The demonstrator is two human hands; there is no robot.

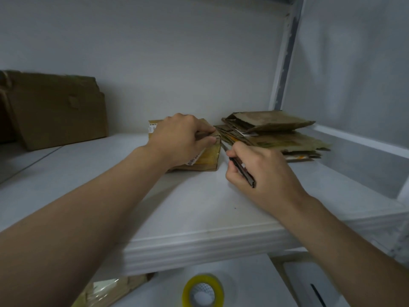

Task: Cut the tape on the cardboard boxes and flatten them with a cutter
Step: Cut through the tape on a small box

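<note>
Small box (208, 156): it sits on the white table (199, 207), brown cardboard with glossy yellowish tape across the side facing you and a printed label on its far left end.
Left hand (179, 138): you have it laid over the top of the small box. Its fingers (205, 129) are curled down at the box's upper right corner, gripping the cardboard edge there.
Right hand (265, 171): it is just to the right of the small box, fingers wrapped round the cutter (243, 171) in a closed grip, thumb on top.
Cutter: dark, slim body, tail end sticking out behind your palm. The blade points at the right edge of the small box. Blur makes it unclear whether the tip touches the tape.
Flattened cardboard stack (276, 134): right of the small box and a little behind it, several worn sheets piled unevenly, apart from the box.
Large box (59, 111): well to the left of the small box, against the wall, standing upright.
Tape roll (202, 291): yellow, on a lower surface in front of the small box, below the table edge.
Taped cardboard piece (115, 289): left of the tape roll, on the same lower level, partly hidden under the table edge.
</note>
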